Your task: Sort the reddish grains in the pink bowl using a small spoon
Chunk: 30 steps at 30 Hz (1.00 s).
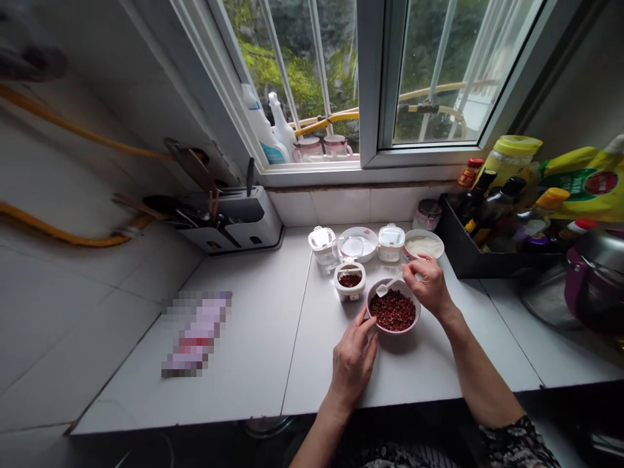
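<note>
My right hand (429, 283) is closed on the handle of a small white spoon (383, 290). The spoon's scoop hangs over a pink-rimmed bowl (396, 332) of dark red peppercorns (394, 312). At the bowl's left side my left hand (353, 354) grips the rim with its fingers. Just left of the bowl stands a small clear jar (350, 292), its lid raised, with peppercorns inside. Behind it are two lidded jars, one on the left (322, 246) and one on the right (390, 243), each holding something white.
A bowl of white powder (358, 239) and another bowl of white grains (425, 244) stand at the back. On the right are a black box of bottles (468, 250) and a metal pot (556, 305). A utensil holder (253, 218) and a blurred purple packet (199, 335) lie left.
</note>
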### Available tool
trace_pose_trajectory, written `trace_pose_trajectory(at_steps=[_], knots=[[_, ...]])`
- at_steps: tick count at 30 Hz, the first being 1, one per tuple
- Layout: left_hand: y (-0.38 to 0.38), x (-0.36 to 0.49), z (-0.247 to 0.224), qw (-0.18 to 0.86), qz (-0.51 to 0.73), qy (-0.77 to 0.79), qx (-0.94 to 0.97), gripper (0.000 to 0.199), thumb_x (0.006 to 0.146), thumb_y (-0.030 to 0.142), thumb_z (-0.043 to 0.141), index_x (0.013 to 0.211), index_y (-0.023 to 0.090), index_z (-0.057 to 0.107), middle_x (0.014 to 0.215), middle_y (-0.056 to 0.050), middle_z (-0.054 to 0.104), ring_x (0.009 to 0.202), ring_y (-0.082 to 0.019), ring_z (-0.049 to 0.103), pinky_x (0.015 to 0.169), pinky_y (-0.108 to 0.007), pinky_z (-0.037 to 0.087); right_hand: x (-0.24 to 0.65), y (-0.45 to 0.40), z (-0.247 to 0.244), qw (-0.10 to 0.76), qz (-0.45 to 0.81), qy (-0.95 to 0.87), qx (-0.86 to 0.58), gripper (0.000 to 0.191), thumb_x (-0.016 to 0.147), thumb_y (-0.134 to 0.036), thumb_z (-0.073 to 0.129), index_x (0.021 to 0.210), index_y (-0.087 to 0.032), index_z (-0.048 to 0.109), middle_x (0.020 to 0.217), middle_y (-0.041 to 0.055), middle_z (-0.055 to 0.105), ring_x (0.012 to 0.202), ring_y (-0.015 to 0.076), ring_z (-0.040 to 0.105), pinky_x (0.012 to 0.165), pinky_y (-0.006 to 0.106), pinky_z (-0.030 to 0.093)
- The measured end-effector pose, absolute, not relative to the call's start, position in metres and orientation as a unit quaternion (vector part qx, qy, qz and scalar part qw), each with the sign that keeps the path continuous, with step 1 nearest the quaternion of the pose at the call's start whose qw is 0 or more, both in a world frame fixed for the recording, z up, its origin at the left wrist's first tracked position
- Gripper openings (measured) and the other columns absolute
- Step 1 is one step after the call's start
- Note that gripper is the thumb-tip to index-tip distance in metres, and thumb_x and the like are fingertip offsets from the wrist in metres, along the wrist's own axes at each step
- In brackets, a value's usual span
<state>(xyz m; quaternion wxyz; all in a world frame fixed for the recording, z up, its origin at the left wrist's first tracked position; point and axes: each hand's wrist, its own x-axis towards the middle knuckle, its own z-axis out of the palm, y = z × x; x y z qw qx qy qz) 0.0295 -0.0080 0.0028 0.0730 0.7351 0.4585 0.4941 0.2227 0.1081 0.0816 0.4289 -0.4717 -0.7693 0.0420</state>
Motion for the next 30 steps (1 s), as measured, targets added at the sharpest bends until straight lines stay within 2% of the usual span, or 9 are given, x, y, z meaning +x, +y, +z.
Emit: trace_pose_trajectory(at_steps=[6,14,19,22,25,27,30], knots=[[-0.008,0.029,0.004,0.073,0.488,0.46,0.738,0.035,0.096,0.009,0.053,0.129,0.02,0.056,0.136,-0.017,0.063,0.123,-0.026,0.065,0.092,-0.037,0.063,0.222,0.107,0.07,0.343,0.079,-0.827,-0.438,0.038,0.093,-0.028,0.049,0.056,-0.022,0.048,0.052,-0.0033,0.057,0.053,0.0122,0.045,0.102,0.041,0.037],[-0.008,0.029,0.002,0.067,0.483,0.465,0.739,0.036,0.096,0.01,0.053,0.13,0.022,0.055,0.137,-0.015,0.062,0.12,-0.026,0.067,0.091,-0.037,0.064,0.226,0.109,0.072,0.38,0.13,-0.795,-0.454,0.039,0.093,-0.032,0.05,0.055,-0.022,0.05,0.051,-0.0045,0.055,0.05,0.0114,0.043,0.101,0.04,0.041],[-0.007,0.029,0.001,0.063,0.486,0.464,0.738,0.034,0.096,0.01,0.053,0.129,0.021,0.056,0.136,-0.016,0.063,0.118,-0.026,0.068,0.09,-0.037,0.064,0.226,0.11,0.073,0.395,0.157,-0.771,-0.474,0.038,0.091,-0.036,0.049,0.056,-0.022,0.049,0.052,-0.0026,0.057,0.054,0.0134,0.048,0.099,0.038,0.042],[-0.007,0.029,0.0,0.063,0.485,0.466,0.738,0.034,0.096,0.01,0.053,0.128,0.021,0.056,0.136,-0.016,0.063,0.116,-0.025,0.069,0.089,-0.037,0.064,0.226,0.11,0.073,0.411,0.164,-0.755,-0.485,0.039,0.089,-0.037,0.049,0.054,-0.022,0.046,0.052,-0.0017,0.054,0.057,0.0145,0.05,0.09,0.036,0.045],[-0.006,0.03,0.0,0.064,0.484,0.468,0.736,0.033,0.096,0.011,0.053,0.127,0.021,0.056,0.136,-0.016,0.063,0.118,-0.025,0.068,0.089,-0.037,0.064,0.227,0.111,0.072,0.419,0.179,-0.735,-0.502,0.042,0.089,-0.04,0.049,0.051,-0.022,0.045,0.051,-0.0014,0.049,0.056,0.0141,0.048,0.072,0.031,0.044],[-0.005,0.03,0.001,0.063,0.486,0.468,0.735,0.032,0.096,0.011,0.054,0.126,0.021,0.057,0.137,-0.016,0.062,0.121,-0.025,0.066,0.09,-0.037,0.064,0.228,0.112,0.07,0.421,0.204,-0.719,-0.514,0.042,0.089,-0.042,0.049,0.052,-0.021,0.048,0.051,-0.001,0.05,0.055,0.0136,0.047,0.062,0.028,0.041],[-0.004,0.031,0.003,0.066,0.489,0.465,0.735,0.031,0.096,0.011,0.054,0.125,0.022,0.057,0.137,-0.015,0.063,0.122,-0.025,0.065,0.092,-0.037,0.063,0.229,0.114,0.067,0.428,0.251,-0.693,-0.523,0.043,0.087,-0.046,0.051,0.053,-0.02,0.054,0.053,-0.0001,0.055,0.054,0.0134,0.049,0.056,0.027,0.039]])
